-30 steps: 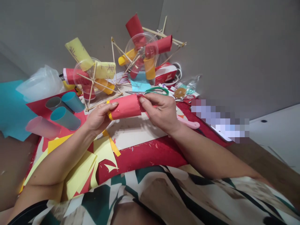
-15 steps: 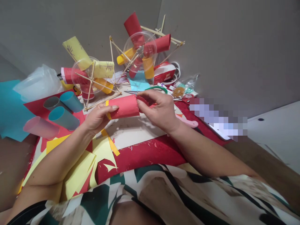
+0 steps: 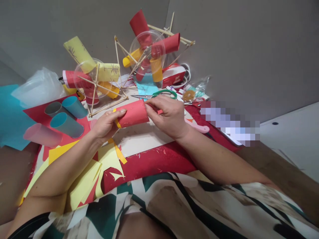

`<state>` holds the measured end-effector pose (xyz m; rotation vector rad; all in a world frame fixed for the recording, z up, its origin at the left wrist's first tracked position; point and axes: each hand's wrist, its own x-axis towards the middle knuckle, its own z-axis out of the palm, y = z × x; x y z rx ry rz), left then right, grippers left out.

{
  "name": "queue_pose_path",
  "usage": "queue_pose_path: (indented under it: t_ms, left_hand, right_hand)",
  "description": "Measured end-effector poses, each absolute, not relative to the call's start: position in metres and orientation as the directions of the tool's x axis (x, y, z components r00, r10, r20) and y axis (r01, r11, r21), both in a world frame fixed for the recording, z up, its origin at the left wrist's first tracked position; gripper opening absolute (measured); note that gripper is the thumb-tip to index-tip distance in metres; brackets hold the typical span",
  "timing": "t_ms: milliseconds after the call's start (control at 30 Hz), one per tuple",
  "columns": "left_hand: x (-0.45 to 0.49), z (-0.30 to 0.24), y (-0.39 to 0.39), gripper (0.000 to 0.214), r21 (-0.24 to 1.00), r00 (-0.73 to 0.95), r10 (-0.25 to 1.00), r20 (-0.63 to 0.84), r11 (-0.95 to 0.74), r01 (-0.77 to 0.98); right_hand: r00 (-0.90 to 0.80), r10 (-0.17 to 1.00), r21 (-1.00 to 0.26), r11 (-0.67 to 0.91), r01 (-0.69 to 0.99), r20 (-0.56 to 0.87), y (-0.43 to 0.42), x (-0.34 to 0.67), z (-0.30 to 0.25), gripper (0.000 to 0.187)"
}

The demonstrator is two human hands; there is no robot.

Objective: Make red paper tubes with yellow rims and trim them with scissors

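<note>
I hold a red paper tube sideways above a white board. My left hand grips its left end, where a yellow strip shows under the thumb. My right hand pinches the tube's right rim with closed fingers. Behind the tube lie green-handled scissors.
Two stick-and-cup wheels with paper rolls stand at the back, one yellow and one red. Blue and pink tubes lie left on red paper. Yellow paper scraps lie near me. A clear plastic bag sits far left. Grey walls close the back.
The tube has tilted slightly, its right end a little higher. My right fingers have shifted along the right rim. The view has moved down a little.
</note>
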<state>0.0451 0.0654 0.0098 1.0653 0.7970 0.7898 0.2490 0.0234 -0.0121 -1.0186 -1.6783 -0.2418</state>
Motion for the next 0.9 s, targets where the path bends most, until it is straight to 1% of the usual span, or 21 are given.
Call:
queue_pose_path:
  t_ms: [100,233,333,467,567,667,800,900]
  left_hand:
    - [0.045,0.010,0.064,0.029,0.941,0.497,0.851,-0.172,0.292,-0.174]
    - [0.044,0.012,0.064,0.031,0.933,0.516,0.838,-0.178,0.310,-0.181]
    - [0.043,0.013,0.066,0.034,0.929,0.507,0.841,-0.190,0.321,-0.185]
    - [0.043,0.016,0.067,0.042,0.932,0.507,0.846,-0.164,0.302,-0.202]
    - [0.042,0.017,0.067,0.042,0.935,0.517,0.843,-0.147,0.289,-0.204]
    - [0.042,0.016,0.067,0.044,0.937,0.518,0.843,-0.143,0.284,-0.203]
    - [0.041,0.013,0.069,0.044,0.936,0.510,0.849,-0.135,0.278,-0.215]
    - [0.040,0.012,0.069,0.042,0.934,0.512,0.851,-0.118,0.270,-0.235]
  right_hand:
    - [-0.044,0.499,-0.312,0.605,0.732,0.866,0.023,0.249,-0.012,0.019]
    - [-0.021,0.497,-0.348,0.636,0.688,0.868,0.022,0.249,-0.010,0.017]
    - [0.037,0.507,-0.419,0.667,0.617,0.861,0.021,0.249,-0.007,0.016]
    - [0.151,0.603,-0.584,0.630,0.513,0.783,0.020,0.248,-0.003,0.016]
    - [0.211,0.644,-0.663,0.617,0.423,0.735,0.020,0.247,-0.002,0.017]
    - [0.256,0.649,-0.692,0.616,0.376,0.716,0.022,0.247,-0.002,0.016]
    - [0.302,0.661,-0.721,0.569,0.396,0.687,0.025,0.250,0.000,0.014]
    - [0.293,0.674,-0.728,0.562,0.393,0.679,0.025,0.252,0.001,0.015]
